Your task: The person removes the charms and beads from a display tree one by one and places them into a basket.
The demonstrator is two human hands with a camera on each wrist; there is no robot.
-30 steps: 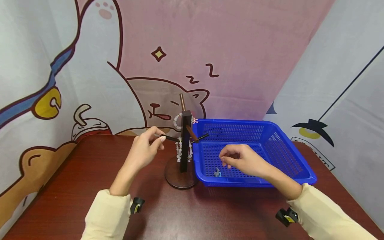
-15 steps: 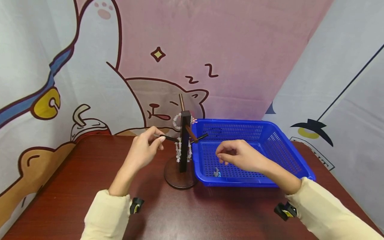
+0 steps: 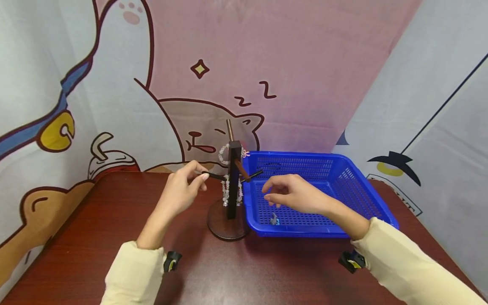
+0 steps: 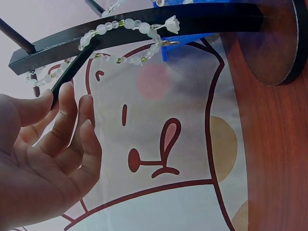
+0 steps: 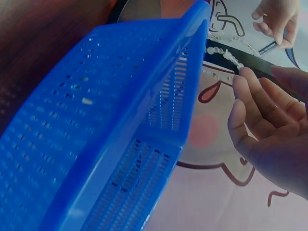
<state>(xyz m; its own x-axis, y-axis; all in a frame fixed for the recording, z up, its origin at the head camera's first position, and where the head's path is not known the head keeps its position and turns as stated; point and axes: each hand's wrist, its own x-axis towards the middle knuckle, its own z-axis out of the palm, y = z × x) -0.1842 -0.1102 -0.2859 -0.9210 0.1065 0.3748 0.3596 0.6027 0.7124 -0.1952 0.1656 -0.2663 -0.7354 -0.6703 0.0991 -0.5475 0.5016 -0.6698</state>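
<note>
A dark wooden jewellery stand [image 3: 233,190] with side pegs stands upright on a round base. My left hand [image 3: 183,188] pinches the end of its left peg [image 4: 72,77] between thumb and forefinger. On that peg hangs a white beaded bracelet [image 4: 139,26] with a flower charm. More clear-beaded bracelets hang on the right peg and on an upper one, where a pale bracelet [image 3: 222,156] shows. My right hand [image 3: 299,195] hovers over the blue basket, just right of the stand, its fingers loosely curled. Nothing shows between them.
The blue plastic basket [image 3: 305,231] stands against the stand's right side. A small grey and light-blue item [image 3: 274,219] lies in its near left corner. Under everything is a reddish-brown table [image 3: 213,275]; a printed cartoon curtain [image 3: 305,76] hangs behind.
My right hand has moved left and slightly up over the basket, toward the stand. My left hand keeps its pinch on the peg.
</note>
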